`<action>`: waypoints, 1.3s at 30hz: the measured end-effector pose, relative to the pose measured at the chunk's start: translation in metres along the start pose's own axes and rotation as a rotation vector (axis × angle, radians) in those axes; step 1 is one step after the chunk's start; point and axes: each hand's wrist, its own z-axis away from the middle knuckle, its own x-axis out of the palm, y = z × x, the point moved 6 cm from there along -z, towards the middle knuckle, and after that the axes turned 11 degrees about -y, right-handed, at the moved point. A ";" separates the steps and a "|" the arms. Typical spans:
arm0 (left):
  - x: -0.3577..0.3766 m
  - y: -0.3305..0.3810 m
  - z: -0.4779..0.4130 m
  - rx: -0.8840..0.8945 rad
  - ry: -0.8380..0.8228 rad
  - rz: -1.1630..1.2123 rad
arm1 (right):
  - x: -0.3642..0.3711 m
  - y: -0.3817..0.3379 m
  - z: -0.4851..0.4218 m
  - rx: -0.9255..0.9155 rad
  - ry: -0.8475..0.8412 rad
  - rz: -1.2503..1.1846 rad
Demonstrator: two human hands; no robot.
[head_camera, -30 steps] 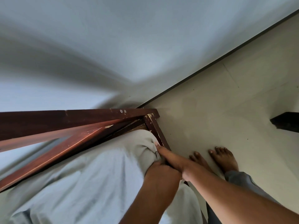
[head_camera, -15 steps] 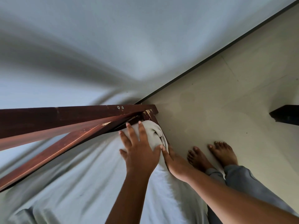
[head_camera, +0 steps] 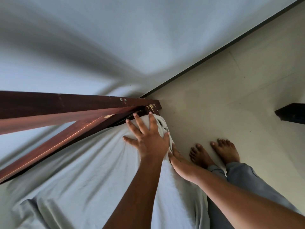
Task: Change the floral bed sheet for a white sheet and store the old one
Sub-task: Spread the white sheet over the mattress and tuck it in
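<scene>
Leftward: reddish-brown wooden bed rails [head_camera: 66, 106] converge at the corner. Stretched over that corner, plain white cloth sheet [head_camera: 82, 171]; left hand [head_camera: 148, 142], grip released, fingers spread, presses it flat, probably pinning it for tucking. Alongside, right hand [head_camera: 179, 160] lies against the bed's side, grip hidden: cannot tell. Rightward, beige tiled floor [head_camera: 214, 96].

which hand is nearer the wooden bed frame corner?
Left. The left hand lies flat on the white sheet, fingertips right by the frame corner; the right hand is lower, against the sheet's side.
</scene>
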 end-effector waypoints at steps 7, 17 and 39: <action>0.015 0.038 0.035 0.306 -0.015 -0.232 | 0.000 0.039 0.018 -0.032 -0.090 0.100; 0.062 0.046 0.162 0.313 0.040 0.354 | -0.067 -0.014 0.079 0.051 0.326 0.865; 0.145 0.016 0.279 -0.208 -0.384 0.836 | 0.017 -0.010 0.080 -0.027 0.371 1.135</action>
